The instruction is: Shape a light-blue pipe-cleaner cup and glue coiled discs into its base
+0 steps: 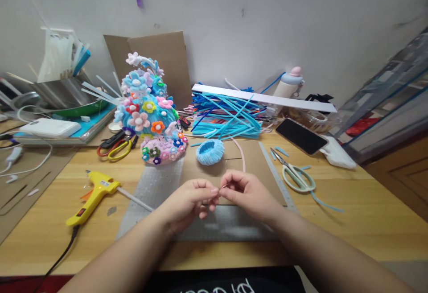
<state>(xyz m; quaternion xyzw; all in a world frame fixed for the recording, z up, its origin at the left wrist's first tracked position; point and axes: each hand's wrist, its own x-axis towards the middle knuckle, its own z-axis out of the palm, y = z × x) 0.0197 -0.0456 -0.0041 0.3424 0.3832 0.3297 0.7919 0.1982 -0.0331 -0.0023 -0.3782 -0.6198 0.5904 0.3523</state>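
My left hand point(197, 197) and my right hand point(244, 192) meet above a cardboard sheet point(264, 179), fingertips pinched together. Between them shows a thin pinkish end of a pink pipe cleaner point(241, 152); its fuzzy length rises behind my right hand and curves away. Where exactly each fingertip grips it is partly hidden. Just beyond my hands sits a small round light-blue basket point(210, 152) of fuzzy pipe cleaner, with its hollow facing up. Left of it stands a tall blue piece covered in colourful fuzzy flowers point(143, 110) on a pink base.
A yellow glue gun point(95, 195) lies left on the table, near red-and-yellow-handled pliers point(117, 149). Green-handled scissors point(297, 175) and a phone point(301, 136) lie to the right. Behind are piled blue pipe cleaners point(227, 114) and a bottle point(289, 83). A grey cutting mat point(147, 195) lies underneath.
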